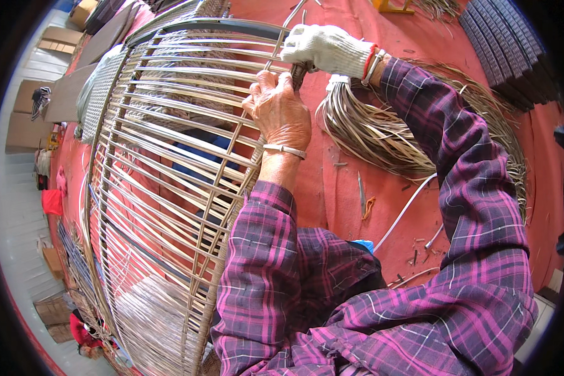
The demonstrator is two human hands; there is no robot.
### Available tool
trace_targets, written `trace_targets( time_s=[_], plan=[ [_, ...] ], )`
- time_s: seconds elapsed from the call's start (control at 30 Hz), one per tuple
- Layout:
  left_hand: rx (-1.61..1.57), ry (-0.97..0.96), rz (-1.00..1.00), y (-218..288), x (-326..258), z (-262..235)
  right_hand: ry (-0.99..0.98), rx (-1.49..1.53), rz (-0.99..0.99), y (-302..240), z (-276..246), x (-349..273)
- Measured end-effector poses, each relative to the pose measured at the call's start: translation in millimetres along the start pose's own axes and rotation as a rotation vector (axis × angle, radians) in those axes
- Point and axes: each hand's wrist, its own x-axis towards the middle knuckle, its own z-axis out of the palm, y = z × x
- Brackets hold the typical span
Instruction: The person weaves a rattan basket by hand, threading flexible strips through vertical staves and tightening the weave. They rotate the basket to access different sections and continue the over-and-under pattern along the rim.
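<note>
A large curved wicker frame (169, 147) with many pale strands across dark ribs fills the left side of the head view. My bare left hand (279, 111) has its fingers bent and closed at the frame's upper right edge, beside a dark wrapped end (298, 76). Just above it, my right hand (324, 50), in a white knitted glove, is closed at the same corner. A pale wicker strand (292, 15) runs up from the gloved fingers. Their tips, and exactly how the strand is gripped, are hidden.
Right of the frame, a big bundle of loose wicker strands (376, 135) lies on red cloth (326, 188). A pointed metal tool (361, 191), a white cable (413, 200) and small scraps lie nearer me. Dark woven panels (511, 50) are stacked at far right; cardboard boxes (28, 119) stand at left.
</note>
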Motion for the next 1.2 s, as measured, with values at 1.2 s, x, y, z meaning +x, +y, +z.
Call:
trace_targets(
  time_s=[1.2],
  plan=[
    [-0.021,0.030,0.177,1.4,4.7,11.9,0.661,0.938,1.080,25.5,52.4,-23.1]
  ],
)
